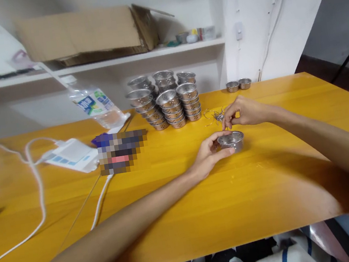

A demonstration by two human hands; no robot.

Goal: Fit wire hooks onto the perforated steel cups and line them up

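Note:
A small round metal cup [236, 144] with holes in its side stands on the yellow table. My left hand [209, 155] grips it from the left, thumb in front and fingers at the rim. Over the far side of that cup, my right hand [240, 112] has its fingertips pinched on a thin piece of wire [227, 130]; most of the wire is hidden. Just behind the right fingers lies a small heap of bent metal wires [218, 116].
Several stacks of perforated metal cups [170, 101] stand at the back. Two more cups [239, 85] sit by the wall. Leftward are a plastic bottle [96, 101], a white power bank [75, 155], a white cable [39, 182] and a blurred-out item. A cardboard box [81, 33] rests on the shelf.

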